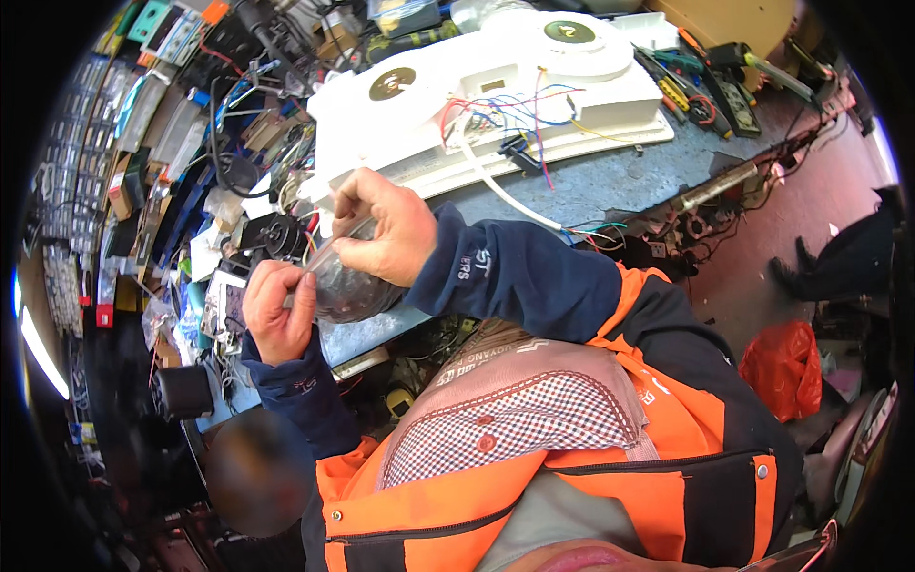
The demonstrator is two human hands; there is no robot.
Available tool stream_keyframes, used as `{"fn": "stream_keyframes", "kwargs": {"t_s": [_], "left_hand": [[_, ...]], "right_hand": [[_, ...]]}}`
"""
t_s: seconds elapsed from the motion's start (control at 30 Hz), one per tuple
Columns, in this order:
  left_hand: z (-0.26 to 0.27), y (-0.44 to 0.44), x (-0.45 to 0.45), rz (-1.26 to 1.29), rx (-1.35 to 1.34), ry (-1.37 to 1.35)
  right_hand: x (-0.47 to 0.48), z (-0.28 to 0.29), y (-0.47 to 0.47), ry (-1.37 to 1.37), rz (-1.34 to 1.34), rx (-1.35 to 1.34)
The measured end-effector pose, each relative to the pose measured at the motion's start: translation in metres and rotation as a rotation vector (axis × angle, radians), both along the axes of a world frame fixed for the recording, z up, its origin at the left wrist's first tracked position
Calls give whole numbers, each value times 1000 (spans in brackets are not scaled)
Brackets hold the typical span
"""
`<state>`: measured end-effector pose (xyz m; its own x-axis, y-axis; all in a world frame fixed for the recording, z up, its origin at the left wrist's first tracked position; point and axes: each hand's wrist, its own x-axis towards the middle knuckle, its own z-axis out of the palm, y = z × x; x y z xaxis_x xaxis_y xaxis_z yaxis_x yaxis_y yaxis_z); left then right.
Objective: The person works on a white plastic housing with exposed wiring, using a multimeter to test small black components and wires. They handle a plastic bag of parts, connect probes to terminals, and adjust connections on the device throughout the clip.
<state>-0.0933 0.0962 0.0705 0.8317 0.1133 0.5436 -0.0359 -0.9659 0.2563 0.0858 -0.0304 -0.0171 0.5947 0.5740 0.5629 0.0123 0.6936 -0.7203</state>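
My left hand (279, 309) and my right hand (389, 232) pinch the top edge of a clear plastic bag (354, 289) between fingers and thumbs. The bag hangs over the near edge of the blue workbench (607, 189), and dark small contents show through it; I cannot tell what they are. Just beyond my right hand lies a white appliance housing (436, 154) with two round raised parts. Loose red, blue and yellow wires (515, 111) spread from its middle. A white cable (500, 189) runs from it towards the bench edge and ends in bare-looking coloured leads.
Hand tools, including a screwdriver (779, 79) and pliers, crowd the far right of the bench. Parts, cables and boxes pile up on the left beside small-drawer cabinets (82, 150). A red plastic bag (783, 372) stands on the right. Dark trousers and shoes (843, 250) appear at the right edge.
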Motion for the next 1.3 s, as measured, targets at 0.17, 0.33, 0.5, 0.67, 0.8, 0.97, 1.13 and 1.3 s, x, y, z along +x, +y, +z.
{"fn": "stream_keyframes", "kwargs": {"t_s": [0.17, 0.33, 0.5, 0.67, 0.8, 0.97, 1.13, 1.3], "left_hand": [[13, -10, -16, 43, 146, 4], [10, -10, -35, 168, 278, -84], [-4, -15, -41, 207, 48, -26], [2, -41, -13, 51, -166, 54], [0, -30, -7, 212, -72, -112], [22, 40, 17, 379, -147, -371], [85, 164, 42, 478, -224, -422], [97, 293, 73, 586, -118, -367]], "right_hand": [[-5, 4, -7, 38, 25, -18], [-8, 1, -19, 27, 189, -35], [-6, 0, -29, -234, 32, -32], [-10, -4, -45, -210, -3, -34], [-3, -5, -50, -336, -398, -16], [2, -55, -76, -366, -256, -230], [4, -86, -77, -530, -276, -273], [-1, -82, -73, -644, -280, -239]]}}
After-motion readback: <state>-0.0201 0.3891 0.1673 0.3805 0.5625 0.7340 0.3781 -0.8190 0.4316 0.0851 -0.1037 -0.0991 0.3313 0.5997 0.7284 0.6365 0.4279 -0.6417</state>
